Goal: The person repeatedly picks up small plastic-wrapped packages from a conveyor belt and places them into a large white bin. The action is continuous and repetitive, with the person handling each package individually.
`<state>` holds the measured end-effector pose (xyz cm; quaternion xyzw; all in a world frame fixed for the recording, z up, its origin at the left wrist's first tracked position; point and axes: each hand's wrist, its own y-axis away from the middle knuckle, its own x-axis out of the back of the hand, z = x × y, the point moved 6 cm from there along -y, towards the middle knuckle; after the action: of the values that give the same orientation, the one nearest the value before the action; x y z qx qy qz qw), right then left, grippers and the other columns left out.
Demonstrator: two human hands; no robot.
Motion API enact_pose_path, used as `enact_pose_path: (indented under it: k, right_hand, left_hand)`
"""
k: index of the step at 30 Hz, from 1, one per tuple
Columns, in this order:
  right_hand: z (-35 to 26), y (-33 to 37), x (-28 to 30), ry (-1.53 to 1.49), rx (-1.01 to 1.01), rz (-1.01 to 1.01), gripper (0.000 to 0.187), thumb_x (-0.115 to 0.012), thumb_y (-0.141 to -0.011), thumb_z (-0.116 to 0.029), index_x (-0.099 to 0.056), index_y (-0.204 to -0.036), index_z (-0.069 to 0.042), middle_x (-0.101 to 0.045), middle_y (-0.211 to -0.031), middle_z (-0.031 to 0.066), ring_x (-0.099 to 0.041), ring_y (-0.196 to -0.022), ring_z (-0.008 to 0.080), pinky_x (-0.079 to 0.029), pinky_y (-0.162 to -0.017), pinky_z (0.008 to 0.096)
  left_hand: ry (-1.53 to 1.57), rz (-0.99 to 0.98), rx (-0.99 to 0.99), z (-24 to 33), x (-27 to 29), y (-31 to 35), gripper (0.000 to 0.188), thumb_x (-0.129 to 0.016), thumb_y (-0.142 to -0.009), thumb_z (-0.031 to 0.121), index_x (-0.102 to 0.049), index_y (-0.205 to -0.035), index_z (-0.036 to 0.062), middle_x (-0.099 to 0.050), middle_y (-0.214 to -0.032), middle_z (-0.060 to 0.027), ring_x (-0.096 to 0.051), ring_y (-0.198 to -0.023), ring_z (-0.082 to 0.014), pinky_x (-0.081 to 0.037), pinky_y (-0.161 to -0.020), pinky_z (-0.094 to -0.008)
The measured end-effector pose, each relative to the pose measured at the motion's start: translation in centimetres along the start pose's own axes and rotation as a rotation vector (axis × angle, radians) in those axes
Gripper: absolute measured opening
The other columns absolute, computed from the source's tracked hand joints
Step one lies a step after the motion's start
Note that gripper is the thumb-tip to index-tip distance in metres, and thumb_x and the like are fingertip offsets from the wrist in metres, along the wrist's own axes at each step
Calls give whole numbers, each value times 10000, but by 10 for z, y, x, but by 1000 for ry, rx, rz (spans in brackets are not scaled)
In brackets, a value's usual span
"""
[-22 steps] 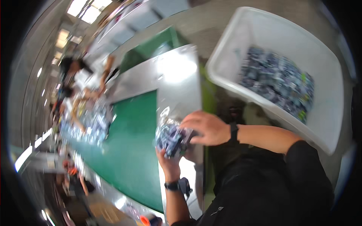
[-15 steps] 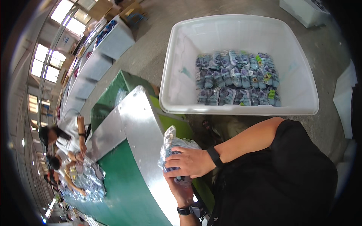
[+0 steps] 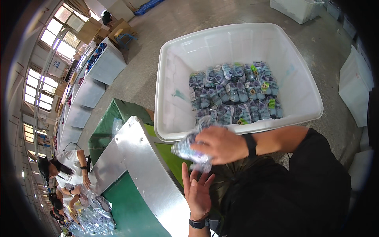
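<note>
My right hand (image 3: 225, 145), a black band at its wrist, grips a clear plastic bag (image 3: 193, 149) with grey-blue and purple contents I cannot make out. The bag is over the near left edge of a large white bin (image 3: 238, 128). Just below it my left hand (image 3: 199, 196), with a dark watch, is open, palm up and fingers spread. The fingers are close to the bag's lower end; whether they touch it I cannot tell. Inside the bin, similar bagged pieces (image 3: 237, 93) lie in rows, some with green labels.
A metal-edged table (image 3: 136, 146) with a green belt (image 3: 132, 205) stands to the left. Beside it a person in a white shirt (image 3: 71, 168) and others work over a pile of clear bags (image 3: 92, 217). White bins (image 3: 106, 63) line the far left; another bin (image 3: 357, 87) is at right.
My right hand has lifted the bag away from my left hand, toward the bin. The left hand has let go and opened. The view has shifted slightly.
</note>
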<state>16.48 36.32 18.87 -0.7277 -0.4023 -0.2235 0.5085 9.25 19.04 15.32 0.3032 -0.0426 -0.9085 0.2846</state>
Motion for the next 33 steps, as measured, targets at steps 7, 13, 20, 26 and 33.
enact_pose_path:
  k: [7, 13, 20, 26, 33]
  right_hand:
    - [135, 59, 53, 178, -394, 0, 601, -783, -690, -145, -611, -1256, -44, -572, -1133, 130, -589, -1047, 324, -512, -889, 428]
    - [223, 153, 45, 87, -744, -266, 612, -835, -682, -295, -658, -1219, -60, -629, -1064, 172, -624, -1020, 366, -506, -899, 445]
    - [326, 179, 99, 320, -846, -177, 763, -876, -659, -343, -603, -1318, -73, -611, -1196, 186, -590, -1156, 377, -482, -996, 440]
    - [362, 157, 121, 357, -812, 70, 881, -856, -731, -357, -476, -1459, -37, -550, -1322, 210, -534, -1250, 382, -442, -1069, 448]
    - [276, 125, 4, -163, -607, -258, 391, -756, -896, -210, -639, -1201, 5, -659, -1067, 107, -627, -948, 194, -520, -857, 354]
  left_hand:
    - [-682, 235, -106, -4, 81, 26, 563, -651, -976, 90, -433, -1479, -38, -591, -1333, -207, -629, -1176, -252, -507, -1000, -354]
    - [-701, 385, -119, -3, 163, 59, 444, -621, -1014, 59, -504, -1433, -32, -687, -1176, -134, -665, -1014, -175, -539, -889, -288]
    - [-695, 536, -109, 27, 188, 96, 414, -621, -1018, 68, -524, -1412, -15, -674, -1184, -139, -661, -1034, -201, -542, -942, -317]
    - [-728, 613, -87, 24, 188, 105, 379, -613, -1024, 83, -549, -1383, -24, -685, -1156, -126, -665, -1009, -200, -552, -911, -315]
    - [-709, 637, -138, 28, 219, 123, 333, -608, -1000, 13, -560, -1304, -114, -698, -1079, -161, -712, -982, -235, -572, -865, -328]
